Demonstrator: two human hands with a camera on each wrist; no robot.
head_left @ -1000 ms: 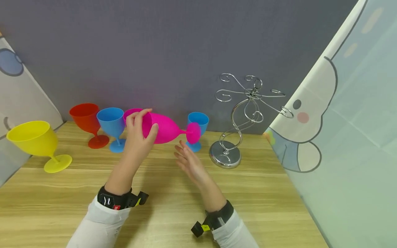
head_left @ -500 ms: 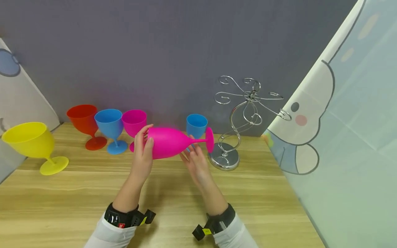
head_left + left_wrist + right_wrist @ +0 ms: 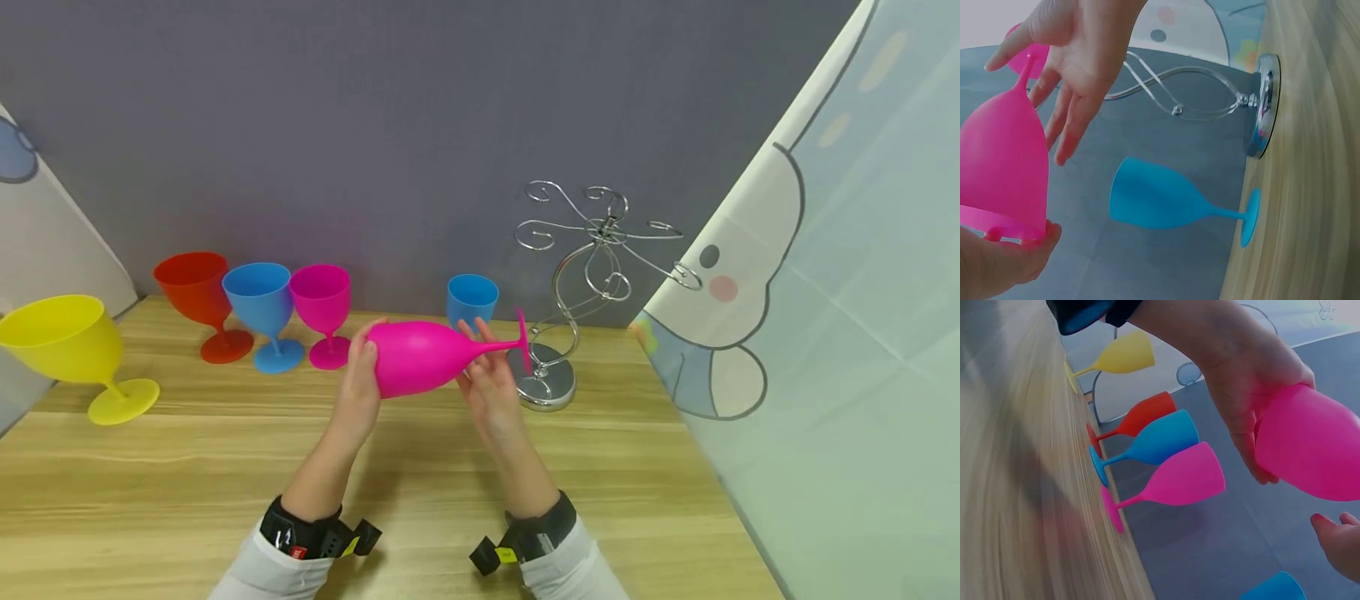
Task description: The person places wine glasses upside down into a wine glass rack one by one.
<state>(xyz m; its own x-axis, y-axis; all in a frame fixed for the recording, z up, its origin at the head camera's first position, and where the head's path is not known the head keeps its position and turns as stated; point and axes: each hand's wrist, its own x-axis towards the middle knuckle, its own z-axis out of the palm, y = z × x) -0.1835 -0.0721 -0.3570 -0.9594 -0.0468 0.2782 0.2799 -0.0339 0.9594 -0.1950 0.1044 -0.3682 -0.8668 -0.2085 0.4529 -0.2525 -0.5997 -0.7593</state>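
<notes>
A pink goblet (image 3: pixel 420 360) lies sideways in the air above the table, its bowl to the left and its foot (image 3: pixel 523 342) to the right. My left hand (image 3: pixel 357 393) grips it at the rim, thumb on the near side. Close under the stem is my right hand (image 3: pixel 497 402), palm up with fingers extended. In the left wrist view the stem passes between the spread thumb and fingers of that right hand (image 3: pixel 1082 69). Behind it stands a blue goblet (image 3: pixel 1160 197), upright on the table, its lower part hidden in the head view.
A silver wire stand with curled arms (image 3: pixel 547 379) rises at the back right. Along the back left are a red goblet (image 3: pixel 193 292), another blue goblet (image 3: pixel 258 300), another pink goblet (image 3: pixel 322 300) and a yellow goblet (image 3: pixel 67 342). A grey wall (image 3: pixel 420 125) borders the wooden table.
My left hand has carried the pink goblet right and nearer, away from the row. The right hand has shifted slightly right and is now beneath the stem.
</notes>
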